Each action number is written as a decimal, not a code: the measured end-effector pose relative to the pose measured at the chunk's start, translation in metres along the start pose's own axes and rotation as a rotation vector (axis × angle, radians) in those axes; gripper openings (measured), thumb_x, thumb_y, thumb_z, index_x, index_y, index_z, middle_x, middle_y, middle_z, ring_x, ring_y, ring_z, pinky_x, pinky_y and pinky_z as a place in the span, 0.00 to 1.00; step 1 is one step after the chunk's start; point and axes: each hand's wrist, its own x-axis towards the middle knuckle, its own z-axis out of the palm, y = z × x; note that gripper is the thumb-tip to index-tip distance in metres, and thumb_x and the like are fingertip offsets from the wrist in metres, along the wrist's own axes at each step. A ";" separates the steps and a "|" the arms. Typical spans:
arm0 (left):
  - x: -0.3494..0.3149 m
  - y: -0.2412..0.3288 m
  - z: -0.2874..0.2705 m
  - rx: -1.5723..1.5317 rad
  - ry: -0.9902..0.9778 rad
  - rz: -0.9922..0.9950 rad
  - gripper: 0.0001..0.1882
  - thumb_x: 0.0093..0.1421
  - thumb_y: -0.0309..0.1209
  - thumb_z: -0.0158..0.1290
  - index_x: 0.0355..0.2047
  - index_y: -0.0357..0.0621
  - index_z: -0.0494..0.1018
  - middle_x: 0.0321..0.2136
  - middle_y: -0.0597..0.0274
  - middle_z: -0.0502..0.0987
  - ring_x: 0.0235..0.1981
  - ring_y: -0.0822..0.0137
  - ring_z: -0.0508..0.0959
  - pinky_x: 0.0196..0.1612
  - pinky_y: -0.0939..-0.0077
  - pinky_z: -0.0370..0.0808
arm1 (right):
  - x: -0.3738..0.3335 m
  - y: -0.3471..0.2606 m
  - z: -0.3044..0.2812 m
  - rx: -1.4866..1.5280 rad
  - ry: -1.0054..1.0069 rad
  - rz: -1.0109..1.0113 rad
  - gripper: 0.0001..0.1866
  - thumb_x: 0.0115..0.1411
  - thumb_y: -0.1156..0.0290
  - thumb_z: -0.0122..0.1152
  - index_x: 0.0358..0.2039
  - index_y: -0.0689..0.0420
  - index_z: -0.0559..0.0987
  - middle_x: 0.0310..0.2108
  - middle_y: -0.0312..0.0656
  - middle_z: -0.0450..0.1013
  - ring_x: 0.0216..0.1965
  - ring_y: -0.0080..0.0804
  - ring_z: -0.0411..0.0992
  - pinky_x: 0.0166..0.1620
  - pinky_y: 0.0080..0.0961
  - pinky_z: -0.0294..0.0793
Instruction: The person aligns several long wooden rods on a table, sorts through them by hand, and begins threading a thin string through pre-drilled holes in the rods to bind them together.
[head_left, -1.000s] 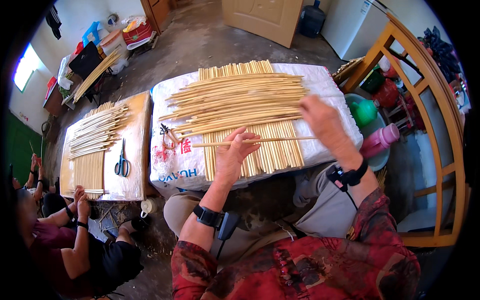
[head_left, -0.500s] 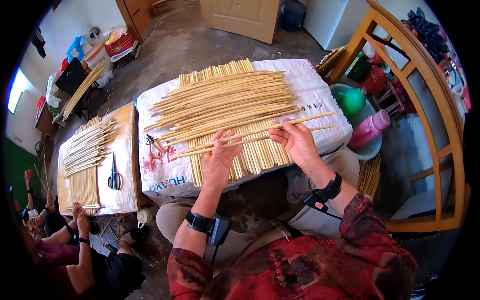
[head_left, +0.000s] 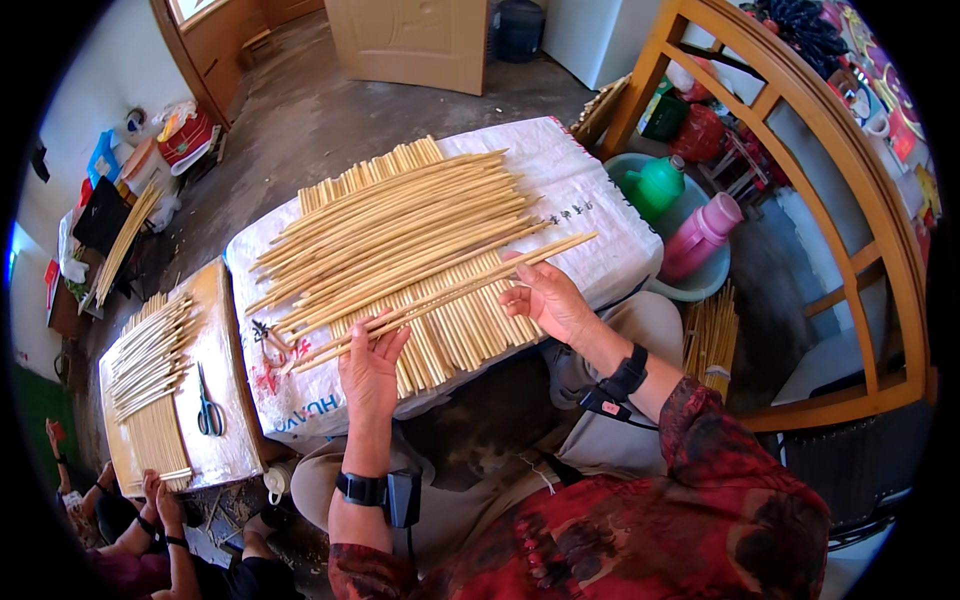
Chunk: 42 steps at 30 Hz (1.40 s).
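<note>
Two or so slender straw-coloured sticks (head_left: pixel 455 290) slant across the near side of the table, held in both my hands. My left hand (head_left: pixel 370 372) grips them near their left end, thumb up and fingers loosely curled. Toward their right part, my right hand (head_left: pixel 548 300) pinches them between thumb and fingers. Beyond them lies a broad layer of similar long sticks (head_left: pixel 400 225), running crosswise over a mat of sticks (head_left: pixel 465 345) laid side by side. Brown loops like scissor handles (head_left: pixel 276 345) show at the layer's left edge.
A white sheet (head_left: pixel 560 160) covers the table. On a lower table (head_left: pixel 240 400) at left lie more sticks (head_left: pixel 150 355) and dark scissors (head_left: pixel 207 405); a co-worker's hands (head_left: pixel 163 500) are at its near edge. Right: a basin (head_left: pixel 697 288) with green and pink jugs, and a wooden frame (head_left: pixel 880 330).
The view has turned, shifting the scene leftward. The held sticks, spread apart at their right ends before, now lie closer together. Both hands keep their hold.
</note>
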 end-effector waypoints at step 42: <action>0.004 -0.004 -0.011 0.096 0.033 -0.086 0.12 0.62 0.33 0.45 0.40 0.36 0.68 0.42 0.45 0.72 0.41 0.53 0.76 0.43 0.59 0.76 | 0.020 0.023 -0.038 0.197 0.171 0.081 0.10 0.57 0.64 0.57 0.33 0.57 0.74 0.25 0.39 0.72 0.28 0.29 0.75 0.29 0.22 0.78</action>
